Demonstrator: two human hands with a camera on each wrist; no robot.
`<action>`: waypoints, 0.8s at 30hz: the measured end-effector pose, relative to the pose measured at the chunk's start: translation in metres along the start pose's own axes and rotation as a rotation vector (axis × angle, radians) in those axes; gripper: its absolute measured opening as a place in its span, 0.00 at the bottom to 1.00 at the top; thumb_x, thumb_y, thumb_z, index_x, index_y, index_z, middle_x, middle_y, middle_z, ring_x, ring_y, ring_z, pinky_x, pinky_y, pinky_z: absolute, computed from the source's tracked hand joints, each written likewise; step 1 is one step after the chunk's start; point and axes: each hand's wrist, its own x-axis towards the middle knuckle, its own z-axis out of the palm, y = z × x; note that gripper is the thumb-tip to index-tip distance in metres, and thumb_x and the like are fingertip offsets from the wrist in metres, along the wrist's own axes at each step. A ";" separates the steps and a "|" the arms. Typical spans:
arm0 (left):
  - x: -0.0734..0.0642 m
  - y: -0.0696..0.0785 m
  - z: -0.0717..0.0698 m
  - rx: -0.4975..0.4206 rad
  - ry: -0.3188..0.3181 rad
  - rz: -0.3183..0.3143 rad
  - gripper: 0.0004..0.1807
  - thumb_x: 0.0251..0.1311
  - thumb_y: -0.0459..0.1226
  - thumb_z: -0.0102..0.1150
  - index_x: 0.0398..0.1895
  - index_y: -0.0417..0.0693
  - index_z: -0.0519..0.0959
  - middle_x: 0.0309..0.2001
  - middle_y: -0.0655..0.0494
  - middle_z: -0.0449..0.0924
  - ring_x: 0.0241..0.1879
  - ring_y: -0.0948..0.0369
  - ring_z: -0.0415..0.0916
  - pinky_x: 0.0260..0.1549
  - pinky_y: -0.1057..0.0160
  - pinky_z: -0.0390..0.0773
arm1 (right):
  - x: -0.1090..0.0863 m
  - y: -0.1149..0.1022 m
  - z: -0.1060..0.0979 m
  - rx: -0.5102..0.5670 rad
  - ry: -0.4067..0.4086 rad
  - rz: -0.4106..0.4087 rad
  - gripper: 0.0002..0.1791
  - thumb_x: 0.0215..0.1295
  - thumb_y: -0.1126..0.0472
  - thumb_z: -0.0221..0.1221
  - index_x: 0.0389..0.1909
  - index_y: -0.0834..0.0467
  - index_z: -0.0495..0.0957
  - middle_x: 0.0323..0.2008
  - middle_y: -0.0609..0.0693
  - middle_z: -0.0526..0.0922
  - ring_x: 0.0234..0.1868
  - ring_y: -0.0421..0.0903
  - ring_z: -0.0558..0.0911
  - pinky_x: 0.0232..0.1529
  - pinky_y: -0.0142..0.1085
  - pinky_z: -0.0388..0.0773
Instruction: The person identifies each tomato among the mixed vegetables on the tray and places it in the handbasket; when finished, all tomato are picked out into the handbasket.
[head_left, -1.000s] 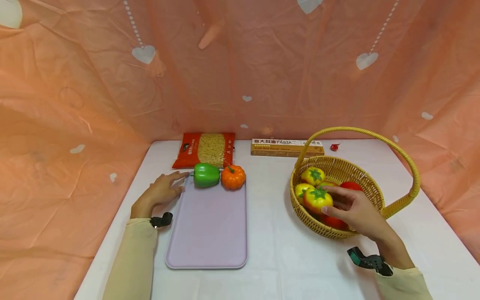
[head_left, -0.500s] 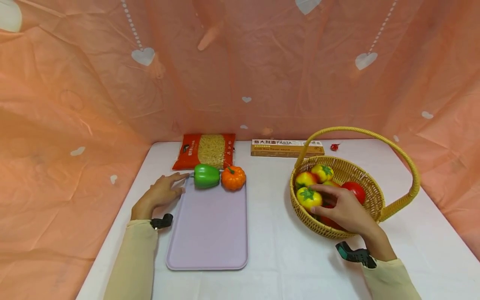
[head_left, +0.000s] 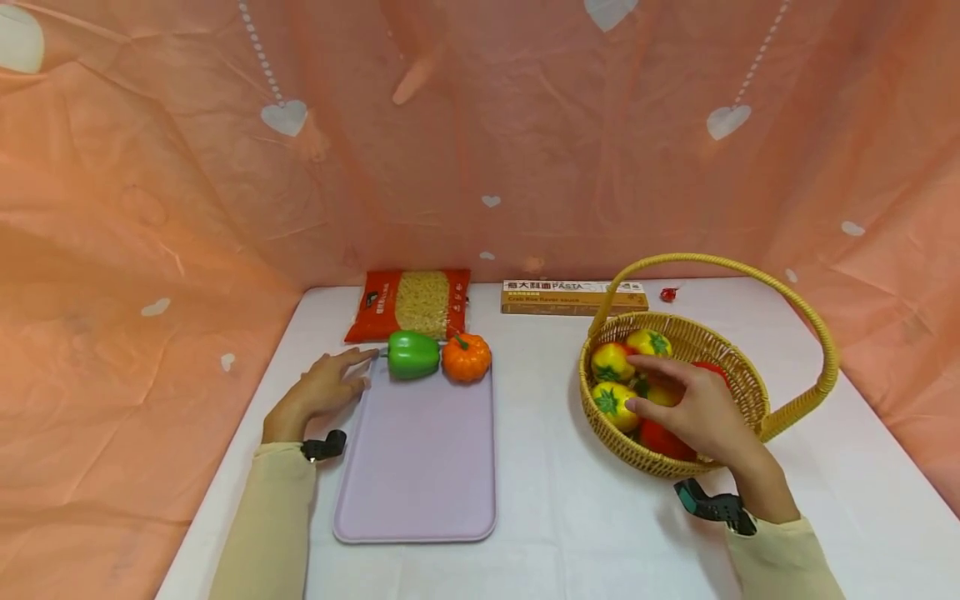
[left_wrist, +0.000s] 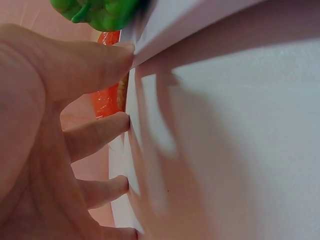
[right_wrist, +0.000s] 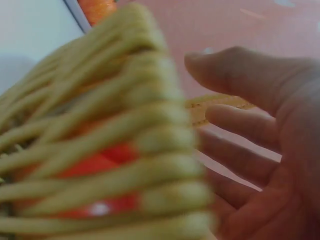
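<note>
My left hand (head_left: pixel 322 387) rests at the upper left edge of a lilac tray (head_left: pixel 416 467), its thumb touching the rim in the left wrist view and its fingertips on the white cloth. A green bell pepper (head_left: pixel 412 354) and a small orange pumpkin (head_left: pixel 467 358) sit at the tray's far end. Over a wicker basket (head_left: pixel 630 454) hovers my right hand (head_left: pixel 701 412), thumb and fingers apart with nothing between them. Under and beside it lie several yellow fruits with green leaf tops, such as the near yellow one (head_left: pixel 613 404), and a red round one (head_left: pixel 663 440), partly hidden.
A red bag of pasta (head_left: pixel 420 304) lies behind the tray. Farther right is a long pasta box (head_left: pixel 573 297), with a small red item (head_left: pixel 667 294) beyond it. The basket's tall handle (head_left: pixel 825 350) arches over its right side. Orange curtains surround the table.
My right hand has moved left, set the yellow fruit down at the basket's near left side and let it go. The fruits there have shifted. My left hand has stayed put.
</note>
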 end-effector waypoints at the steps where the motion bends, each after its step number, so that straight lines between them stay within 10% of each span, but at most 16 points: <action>1: -0.001 -0.001 -0.001 0.000 0.005 0.011 0.32 0.78 0.41 0.57 0.83 0.49 0.70 0.80 0.30 0.67 0.80 0.22 0.54 0.73 0.15 0.54 | 0.001 -0.001 -0.001 -0.002 0.014 -0.008 0.30 0.64 0.53 0.79 0.67 0.54 0.86 0.63 0.60 0.88 0.64 0.63 0.84 0.66 0.58 0.79; 7: -0.012 0.003 -0.018 -0.002 0.091 0.069 0.30 0.78 0.39 0.60 0.80 0.43 0.73 0.76 0.29 0.72 0.76 0.26 0.66 0.74 0.23 0.65 | 0.008 -0.011 -0.015 0.023 0.109 -0.068 0.27 0.67 0.55 0.77 0.66 0.54 0.86 0.62 0.58 0.89 0.63 0.62 0.86 0.59 0.15 0.68; 14: -0.032 0.040 -0.072 0.069 0.241 0.170 0.31 0.77 0.35 0.61 0.80 0.37 0.71 0.75 0.29 0.73 0.75 0.29 0.69 0.74 0.27 0.66 | 0.019 -0.032 -0.047 -0.046 0.269 -0.197 0.30 0.63 0.61 0.78 0.67 0.51 0.86 0.64 0.56 0.89 0.66 0.62 0.83 0.64 0.11 0.60; 20: -0.055 0.088 -0.111 0.117 0.465 0.307 0.30 0.74 0.32 0.62 0.79 0.41 0.74 0.75 0.33 0.75 0.75 0.32 0.71 0.75 0.29 0.67 | 0.024 -0.045 -0.062 -0.132 0.304 -0.170 0.34 0.70 0.51 0.74 0.75 0.53 0.79 0.67 0.62 0.85 0.68 0.65 0.81 0.75 0.42 0.75; 24: -0.064 0.111 -0.117 0.122 0.608 0.400 0.30 0.74 0.33 0.64 0.79 0.43 0.74 0.74 0.34 0.76 0.75 0.33 0.70 0.76 0.32 0.68 | 0.026 -0.047 -0.067 -0.210 0.234 -0.124 0.41 0.77 0.42 0.65 0.82 0.59 0.69 0.76 0.67 0.75 0.76 0.72 0.71 0.76 0.71 0.65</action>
